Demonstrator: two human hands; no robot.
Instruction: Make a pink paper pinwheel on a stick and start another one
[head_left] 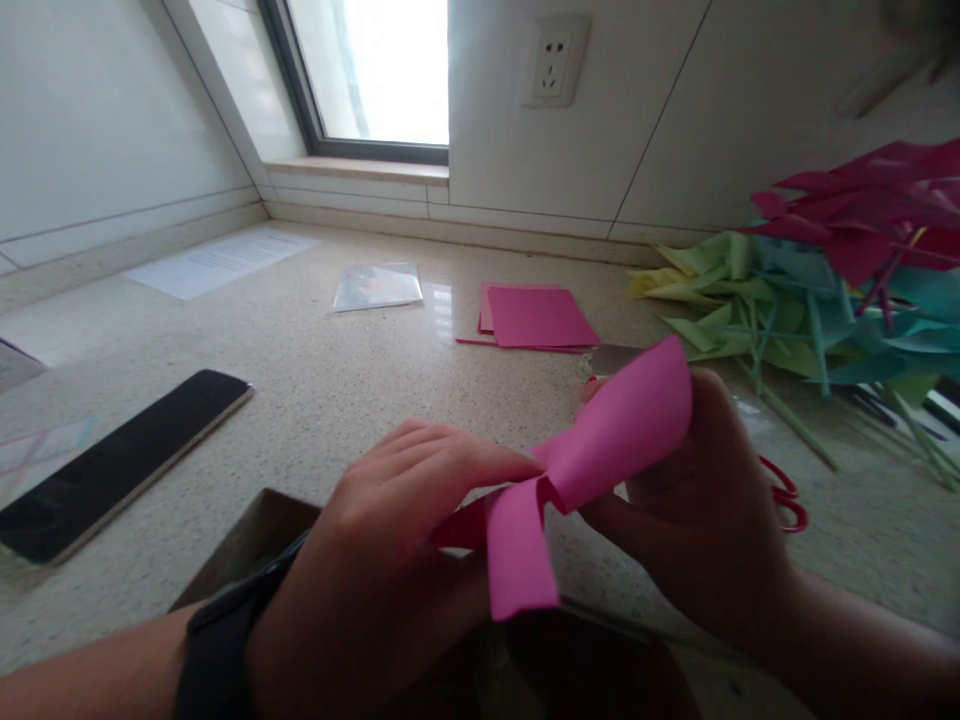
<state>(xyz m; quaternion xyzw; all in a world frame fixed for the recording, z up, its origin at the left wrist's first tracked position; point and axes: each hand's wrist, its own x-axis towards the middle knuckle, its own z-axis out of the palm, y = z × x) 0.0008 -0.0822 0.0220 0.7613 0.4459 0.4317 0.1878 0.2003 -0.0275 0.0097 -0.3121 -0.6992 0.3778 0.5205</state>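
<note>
- A speckled stone table [322,380] runs to a tiled wall with a window and a socket [553,60].
- Red scissors [786,495] are mostly hidden behind the right hand; a box at the bottom edge is cut off and dark.
- The left hand [390,540], a black watch [221,645] at its wrist, pinches the pink paper [600,450] at its middle.
- The right hand [705,500] is closed on the paper's curled upper flap.
- The paper sits between both hands, above the table.
</note>
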